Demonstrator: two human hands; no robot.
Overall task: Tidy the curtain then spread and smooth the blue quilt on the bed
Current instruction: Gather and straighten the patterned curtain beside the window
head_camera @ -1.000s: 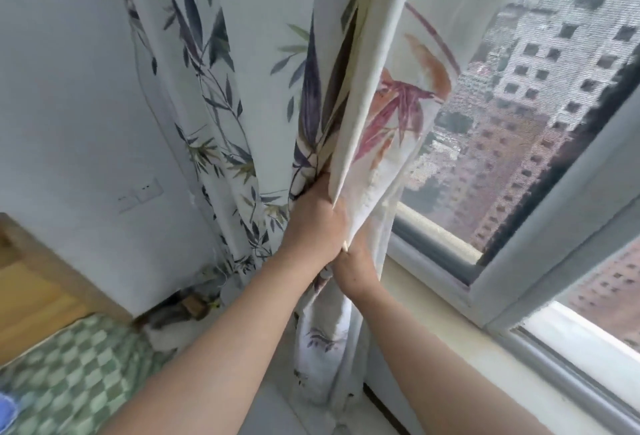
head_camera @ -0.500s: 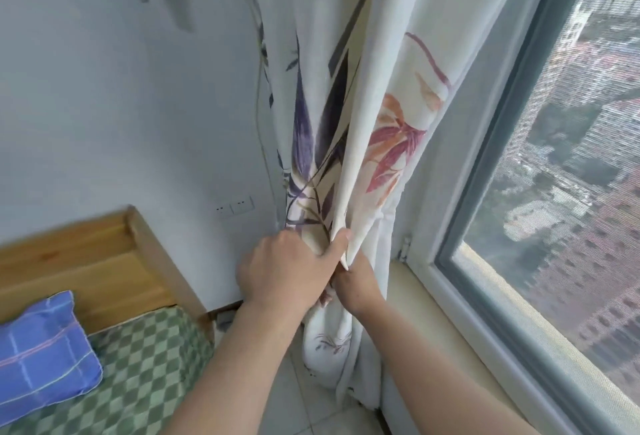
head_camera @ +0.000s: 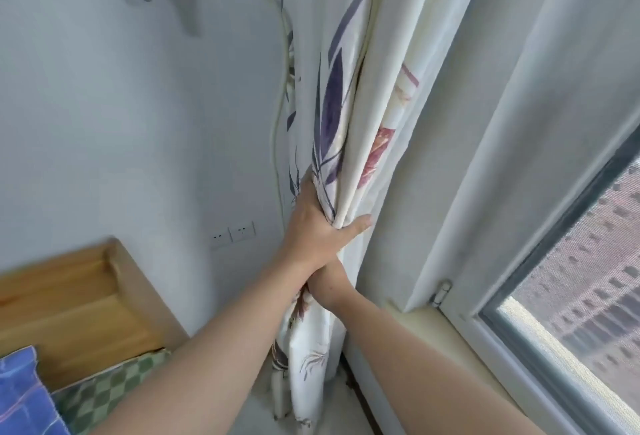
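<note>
left hand [head_camera: 317, 230] grips the gathered leaf-print curtain [head_camera: 349, 115], thumb wrapped round its right edge. right hand [head_camera: 325, 284] sits just below, tucked into the folds, fingers hidden, can't tell its grip. wooden headboard [head_camera: 79, 303], green checked sheet [head_camera: 104, 396] and blue fabric [head_camera: 20, 396] lie left of the left forearm.

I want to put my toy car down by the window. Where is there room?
The pale window ledge is bare between the right forearm and the window frame. Near the curtain it is crowded: the left hand grips the bunched cloth, the right hand tucked beneath.
</note>
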